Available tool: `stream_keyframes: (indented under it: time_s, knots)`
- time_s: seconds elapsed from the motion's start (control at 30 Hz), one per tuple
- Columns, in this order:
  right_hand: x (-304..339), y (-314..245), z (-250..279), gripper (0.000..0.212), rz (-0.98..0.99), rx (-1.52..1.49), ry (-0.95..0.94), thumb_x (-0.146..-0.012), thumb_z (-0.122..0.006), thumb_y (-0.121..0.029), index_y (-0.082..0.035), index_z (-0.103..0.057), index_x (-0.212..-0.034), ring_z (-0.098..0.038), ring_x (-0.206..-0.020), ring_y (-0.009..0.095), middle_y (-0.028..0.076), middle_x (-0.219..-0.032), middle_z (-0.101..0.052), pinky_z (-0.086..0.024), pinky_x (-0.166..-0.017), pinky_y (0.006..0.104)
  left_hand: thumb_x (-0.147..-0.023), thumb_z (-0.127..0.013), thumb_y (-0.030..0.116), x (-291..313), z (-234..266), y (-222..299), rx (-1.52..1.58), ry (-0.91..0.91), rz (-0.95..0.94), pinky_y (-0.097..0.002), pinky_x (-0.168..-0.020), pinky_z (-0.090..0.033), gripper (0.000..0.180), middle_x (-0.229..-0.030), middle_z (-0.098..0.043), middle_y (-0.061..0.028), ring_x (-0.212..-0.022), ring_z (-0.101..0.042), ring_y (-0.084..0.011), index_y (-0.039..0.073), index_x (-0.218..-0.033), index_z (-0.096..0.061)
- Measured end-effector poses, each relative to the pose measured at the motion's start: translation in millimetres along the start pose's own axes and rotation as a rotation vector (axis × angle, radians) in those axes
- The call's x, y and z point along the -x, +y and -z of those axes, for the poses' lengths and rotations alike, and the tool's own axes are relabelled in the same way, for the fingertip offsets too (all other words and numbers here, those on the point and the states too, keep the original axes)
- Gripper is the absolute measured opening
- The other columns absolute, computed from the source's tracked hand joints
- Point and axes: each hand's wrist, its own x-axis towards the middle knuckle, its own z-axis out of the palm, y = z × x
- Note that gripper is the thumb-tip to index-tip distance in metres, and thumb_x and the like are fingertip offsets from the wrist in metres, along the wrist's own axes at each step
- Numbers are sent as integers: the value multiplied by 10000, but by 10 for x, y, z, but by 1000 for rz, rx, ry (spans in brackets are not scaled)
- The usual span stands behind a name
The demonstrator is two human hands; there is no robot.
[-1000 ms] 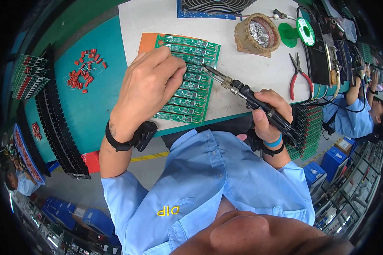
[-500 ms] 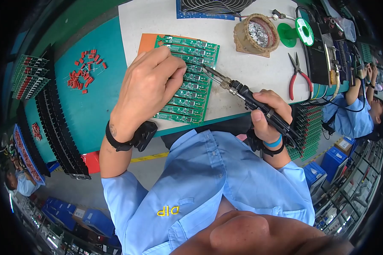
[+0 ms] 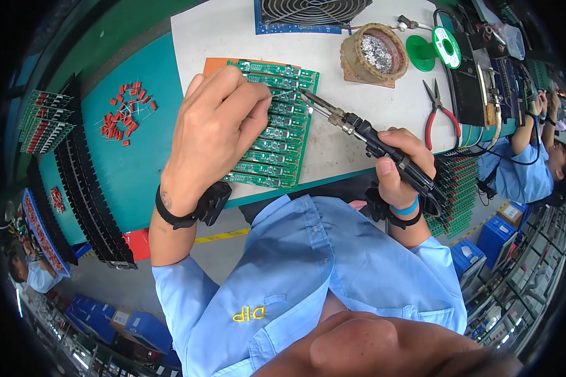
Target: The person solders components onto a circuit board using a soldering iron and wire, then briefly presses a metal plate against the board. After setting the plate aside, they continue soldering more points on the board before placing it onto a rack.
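My left hand (image 3: 217, 129) is closed in a pinch over the left part of a panel of green circuit boards (image 3: 286, 138). From its fingertips a thin silvery wire (image 3: 284, 93) points right, toward the soldering iron's tip; the rest of the wire is hidden in the fingers. My right hand (image 3: 403, 164) grips the black handle of a soldering iron (image 3: 366, 133). The iron's tip is over the right part of the panel, near one of the far rows; whether it touches a pad cannot be made out. Beneath the panel's far left corner an orange sheet (image 3: 214, 65) shows.
A tip-cleaning pot (image 3: 351, 60) with silvery scraps, a green spool (image 3: 424, 53) and red-handled pliers (image 3: 432, 125) lie to the right. Red components (image 3: 120, 129) with long leads are scattered left, beside black racks (image 3: 85, 182). A fan (image 3: 314, 11) stands at the far edge.
Both hands have shifted slightly farther along the panel. The iron's tip has moved to a farther row, and the thin wire now shows between the left fingertips and the tip.
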Motion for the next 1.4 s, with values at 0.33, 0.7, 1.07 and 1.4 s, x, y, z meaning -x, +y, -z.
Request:
stream_keyframes:
  time_s: [0.33, 0.7, 1.07, 1.4]
  knots:
    - [-16, 42, -17, 381, -49, -13, -11, -913, -740, -255, 77, -647, -1075, -598, -664, 175, 141, -789, -648, -461, -613, 287, -801, -761, 18, 6, -73, -50, -15, -68, 32, -377, -706, -443, 148, -858, -575, -63, -779, -581, -265, 51, -918, -677]
    - [-38, 53, -31, 388, -13, -4, -27, -903, -743, -247, 92, -647, -1068, -588, -657, 189, 151, -781, -645, -457, -615, 297, -818, -751, 14, 1, -98, -42, -2, -80, 46, -381, -711, -444, 138, -867, -578, -68, -791, -587, -271, 49, -929, -676]
    - [-37, 39, -24, 390, -3, 10, -47, -897, -749, -240, 96, -646, -1066, -573, -645, 183, 148, -764, -631, -445, -602, 295, -820, -749, 7, 8, -108, -34, 0, -89, 52, -383, -719, -459, 137, -860, -579, -73, -785, -589, -281, 49, -926, -673]
    - [-24, 30, 55, 382, 13, 15, 3, -900, -740, -233, 97, -644, -1067, -597, -676, 195, 164, -812, -651, -471, -623, 299, -823, -742, 10, -28, 96, 42, 15, -68, 137, -380, -714, -458, 145, -839, -580, -73, -746, -584, -281, 47, -936, -658]
